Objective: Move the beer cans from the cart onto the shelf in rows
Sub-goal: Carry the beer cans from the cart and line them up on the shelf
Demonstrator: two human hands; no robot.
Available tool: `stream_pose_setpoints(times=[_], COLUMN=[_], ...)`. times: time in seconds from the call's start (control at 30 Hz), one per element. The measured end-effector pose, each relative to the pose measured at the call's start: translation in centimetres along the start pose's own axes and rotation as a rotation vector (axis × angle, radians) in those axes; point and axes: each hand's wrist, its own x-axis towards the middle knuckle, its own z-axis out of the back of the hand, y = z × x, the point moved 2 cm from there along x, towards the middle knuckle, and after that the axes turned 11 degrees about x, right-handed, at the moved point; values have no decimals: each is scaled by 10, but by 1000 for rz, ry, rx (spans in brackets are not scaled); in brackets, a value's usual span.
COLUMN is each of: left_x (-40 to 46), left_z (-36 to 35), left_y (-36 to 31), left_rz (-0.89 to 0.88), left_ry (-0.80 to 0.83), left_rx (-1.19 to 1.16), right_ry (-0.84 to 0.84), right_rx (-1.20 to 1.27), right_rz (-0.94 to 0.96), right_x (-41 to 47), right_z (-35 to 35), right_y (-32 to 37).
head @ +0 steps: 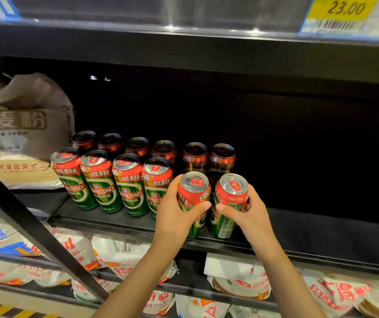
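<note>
My left hand point(176, 208) grips a red and green beer can point(194, 191), and my right hand point(247, 210) grips a second can point(231, 193) beside it. Both cans stand at the front edge of the black shelf point(321, 228), side by side and nearly touching. To their left, a front row of several cans point(112, 180) stands upright. Behind it, a back row of several cans point(165, 150) sits in shadow. The cart is out of view.
Flour sacks point(25, 134) are stacked at the shelf's left end. The shelf's right part is dark and bare. A black diagonal bar point(34, 228) crosses the lower left. Bagged goods point(124, 258) fill the shelf below. A yellow price tag point(344, 10) hangs on the shelf above.
</note>
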Motion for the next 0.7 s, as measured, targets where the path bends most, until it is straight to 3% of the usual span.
stream_pose_setpoints(times=[0.27, 0.5, 0.7], left_x=[-10, -15, -13], left_z=[-7, -18, -23], left_y=[26, 65, 70], left_rz=[-18, 36, 49], left_ry=[79, 118, 17], left_rx=[-29, 20, 81], right_ry=[-48, -185, -65], right_rx=[0, -103, -124], right_rz=[-22, -27, -52], right_x=[-14, -23, -21], right_z=[-1, -4, 5], right_y=[-24, -50, -53])
